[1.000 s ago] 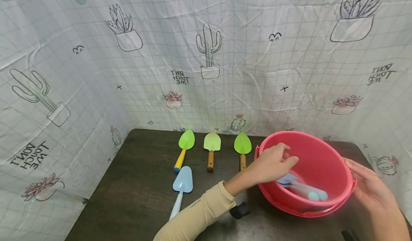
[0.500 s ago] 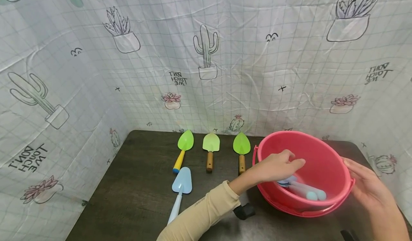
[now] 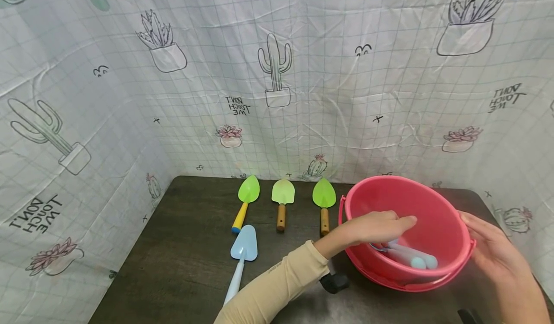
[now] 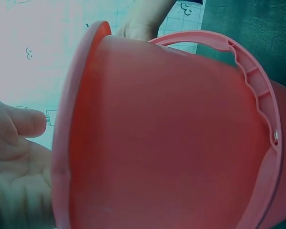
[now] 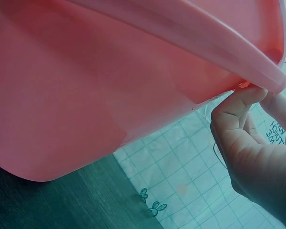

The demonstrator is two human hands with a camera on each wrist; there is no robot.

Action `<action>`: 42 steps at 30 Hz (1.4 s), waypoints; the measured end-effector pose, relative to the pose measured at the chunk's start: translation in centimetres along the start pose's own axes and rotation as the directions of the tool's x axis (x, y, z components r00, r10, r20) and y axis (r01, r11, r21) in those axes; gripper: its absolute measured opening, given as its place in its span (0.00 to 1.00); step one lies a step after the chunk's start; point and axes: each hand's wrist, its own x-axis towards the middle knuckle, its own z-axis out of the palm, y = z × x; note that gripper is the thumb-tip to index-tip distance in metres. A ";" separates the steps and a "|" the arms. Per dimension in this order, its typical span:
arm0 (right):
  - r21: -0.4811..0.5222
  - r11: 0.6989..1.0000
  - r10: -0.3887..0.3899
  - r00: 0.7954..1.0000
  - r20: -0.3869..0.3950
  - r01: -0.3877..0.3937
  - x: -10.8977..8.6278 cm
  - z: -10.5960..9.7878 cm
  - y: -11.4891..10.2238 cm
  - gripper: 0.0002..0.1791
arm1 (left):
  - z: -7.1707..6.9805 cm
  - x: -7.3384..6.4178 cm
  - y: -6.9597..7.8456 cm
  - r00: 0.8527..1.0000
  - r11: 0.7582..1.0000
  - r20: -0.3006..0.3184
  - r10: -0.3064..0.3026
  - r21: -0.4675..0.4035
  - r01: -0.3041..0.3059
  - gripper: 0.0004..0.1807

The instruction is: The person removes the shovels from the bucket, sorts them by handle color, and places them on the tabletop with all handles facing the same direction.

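A pink bucket (image 3: 426, 204) stands tilted at the right of the dark table in the head view. My left hand (image 3: 381, 225), in a beige sleeve, reaches over its near left rim, thumb stretched out and fingertips hidden from view. Just below that hand, inside the bucket, lie trowels with pale blue handles (image 3: 409, 256); their blades are mostly covered. My right hand (image 3: 497, 249) grips the rim on the right side, thumb on top. In the right wrist view its fingers (image 5: 238, 102) pinch the rim near the handle joint.
Three trowels lie in a row at the back: a green one with a yellow handle (image 3: 248, 189), a pale green one (image 3: 283, 193) and a green one with a wooden handle (image 3: 324, 194). A light blue trowel (image 3: 244, 244) lies nearer. A patterned curtain (image 3: 195, 98) hangs behind.
My left hand has moved a little to the right and lower into the bucket, covering more of the trowel blades. The right hand keeps its hold on the rim.
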 end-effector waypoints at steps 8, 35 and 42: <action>0.040 0.999 0.028 0.999 0.035 -0.030 0.1 0.1 -0.1 0.31 | 0.1 0.9 0.1 0.998 1.000 0.059 -0.012 0.008 0.011 0.18; 0.036 0.998 0.054 0.997 0.055 -0.056 -0.2 0.0 -0.3 0.33 | 1.4 3.6 0.5 0.950 0.987 0.267 -0.162 0.031 0.160 0.21; 0.004 0.999 0.032 0.999 0.016 -0.032 -0.3 0.0 -0.1 0.31 | 1.4 3.4 0.4 0.950 0.988 0.274 -0.151 0.026 0.150 0.20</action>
